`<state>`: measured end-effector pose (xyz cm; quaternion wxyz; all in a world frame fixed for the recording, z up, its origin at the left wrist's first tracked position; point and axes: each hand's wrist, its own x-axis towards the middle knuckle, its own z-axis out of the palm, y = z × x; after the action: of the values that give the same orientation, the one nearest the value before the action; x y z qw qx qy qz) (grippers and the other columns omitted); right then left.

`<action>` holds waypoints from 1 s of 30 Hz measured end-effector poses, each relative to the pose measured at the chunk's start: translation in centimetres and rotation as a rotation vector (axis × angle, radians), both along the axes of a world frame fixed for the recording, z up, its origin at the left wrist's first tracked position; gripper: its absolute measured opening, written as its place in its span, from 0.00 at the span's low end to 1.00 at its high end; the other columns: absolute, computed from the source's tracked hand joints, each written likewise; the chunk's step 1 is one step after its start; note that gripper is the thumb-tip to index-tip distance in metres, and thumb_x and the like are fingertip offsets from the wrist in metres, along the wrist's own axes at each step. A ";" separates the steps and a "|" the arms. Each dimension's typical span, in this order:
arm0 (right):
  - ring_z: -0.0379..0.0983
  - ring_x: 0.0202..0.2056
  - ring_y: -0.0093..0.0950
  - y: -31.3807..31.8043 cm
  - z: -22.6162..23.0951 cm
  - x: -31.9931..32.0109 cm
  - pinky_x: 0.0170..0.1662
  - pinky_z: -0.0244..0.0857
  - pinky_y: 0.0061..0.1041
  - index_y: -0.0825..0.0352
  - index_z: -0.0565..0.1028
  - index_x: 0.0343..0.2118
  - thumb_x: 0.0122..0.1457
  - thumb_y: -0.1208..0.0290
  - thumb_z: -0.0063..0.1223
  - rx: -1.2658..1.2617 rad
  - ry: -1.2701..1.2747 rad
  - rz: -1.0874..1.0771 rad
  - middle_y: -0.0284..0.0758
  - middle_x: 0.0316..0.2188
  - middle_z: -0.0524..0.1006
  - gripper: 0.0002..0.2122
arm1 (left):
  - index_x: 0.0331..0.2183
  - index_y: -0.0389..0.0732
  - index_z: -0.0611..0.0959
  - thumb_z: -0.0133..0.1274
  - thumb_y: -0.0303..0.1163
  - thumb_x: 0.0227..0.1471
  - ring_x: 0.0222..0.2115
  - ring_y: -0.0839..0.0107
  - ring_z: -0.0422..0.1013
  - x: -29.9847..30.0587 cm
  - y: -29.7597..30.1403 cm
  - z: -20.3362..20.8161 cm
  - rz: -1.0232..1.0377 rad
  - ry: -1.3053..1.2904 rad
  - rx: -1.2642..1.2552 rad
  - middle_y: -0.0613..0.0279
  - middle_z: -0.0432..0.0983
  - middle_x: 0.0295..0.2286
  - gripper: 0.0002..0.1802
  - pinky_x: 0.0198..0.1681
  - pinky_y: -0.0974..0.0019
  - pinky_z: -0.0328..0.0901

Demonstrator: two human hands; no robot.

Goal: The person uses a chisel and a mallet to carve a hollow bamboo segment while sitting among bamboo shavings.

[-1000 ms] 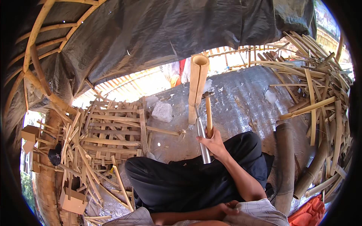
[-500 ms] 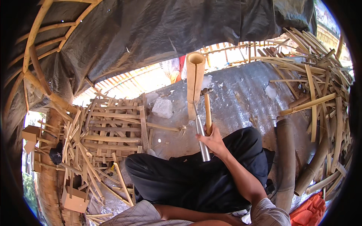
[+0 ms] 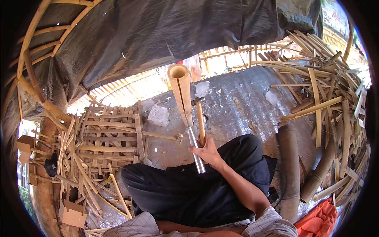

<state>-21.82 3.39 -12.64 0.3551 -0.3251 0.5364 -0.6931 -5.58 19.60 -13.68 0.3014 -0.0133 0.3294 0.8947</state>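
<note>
My right hand (image 3: 206, 152) is closed round the wooden handle of a hammer (image 3: 201, 122) and also grips a long tool with a shiny metal handle (image 3: 199, 164). The hammer's dark head points away from me, beside the bamboo tube. A thin blade runs from the metal handle to the lower part of a split bamboo tube (image 3: 185, 94). That tube stands tilted, its open top toward the far left, with a dark slit down its side. My left forearm (image 3: 185, 227) lies across my body at the lower edge; the left hand is hidden.
A white block (image 3: 158, 116) sits on the grey ground sheet (image 3: 229, 106). Woven bamboo slats (image 3: 110, 134) lie at left, near a cardboard box (image 3: 73, 213). Thick bamboo poles (image 3: 289, 170) and piled strips (image 3: 316, 106) stand at right, with orange cloth (image 3: 318, 221) below.
The view has shifted, so everything sits further left. The bamboo tube's top has tipped leftward. My right hand keeps its grip on the hammer and the metal-handled tool.
</note>
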 end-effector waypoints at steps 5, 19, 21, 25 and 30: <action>0.60 0.26 0.17 0.2 0.3 0.1 0.28 0.58 0.22 0.65 0.64 0.32 0.44 0.67 0.73 0.022 0.026 0.011 0.26 0.25 0.63 0.23 | 0.53 0.33 0.76 0.57 0.46 0.60 0.50 0.66 0.71 -0.1 -0.4 0.4 -0.005 -0.004 -0.029 0.55 0.75 0.48 0.29 0.55 0.61 0.64; 0.60 0.26 0.16 -0.1 -0.3 -0.3 0.26 0.58 0.22 0.65 0.63 0.30 0.45 0.68 0.72 0.013 0.003 -0.038 0.25 0.23 0.63 0.22 | 0.54 0.33 0.76 0.55 0.49 0.60 0.51 0.64 0.70 -1.0 -1.7 0.5 -0.043 -0.014 -0.079 0.54 0.74 0.48 0.31 0.54 0.60 0.64; 0.60 0.26 0.17 -0.1 -0.4 -0.5 0.26 0.59 0.23 0.65 0.63 0.31 0.45 0.65 0.72 0.029 0.036 -0.049 0.25 0.24 0.62 0.23 | 0.54 0.32 0.76 0.55 0.49 0.60 0.51 0.63 0.70 -1.0 -1.9 0.5 -0.045 -0.012 -0.087 0.54 0.74 0.48 0.32 0.54 0.60 0.64; 0.61 0.28 0.18 0.3 0.1 -0.8 0.29 0.60 0.23 0.67 0.64 0.34 0.45 0.64 0.72 0.065 -0.049 -0.055 0.27 0.27 0.63 0.24 | 0.54 0.32 0.75 0.55 0.50 0.61 0.51 0.63 0.70 -0.7 -2.1 0.5 -0.044 -0.001 -0.109 0.54 0.73 0.48 0.32 0.54 0.60 0.64; 0.62 0.31 0.19 0.4 0.1 -0.7 0.34 0.61 0.23 0.68 0.65 0.36 0.45 0.64 0.73 0.055 -0.073 -0.019 0.28 0.29 0.63 0.25 | 0.54 0.32 0.75 0.54 0.52 0.61 0.51 0.62 0.70 0.4 -2.7 3.0 0.010 0.062 -0.240 0.53 0.73 0.49 0.33 0.54 0.60 0.64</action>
<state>-22.55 3.79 -12.49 0.3768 -0.2844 0.5451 -0.6928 -5.21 16.86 -10.69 0.2830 -0.0231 0.4432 0.8503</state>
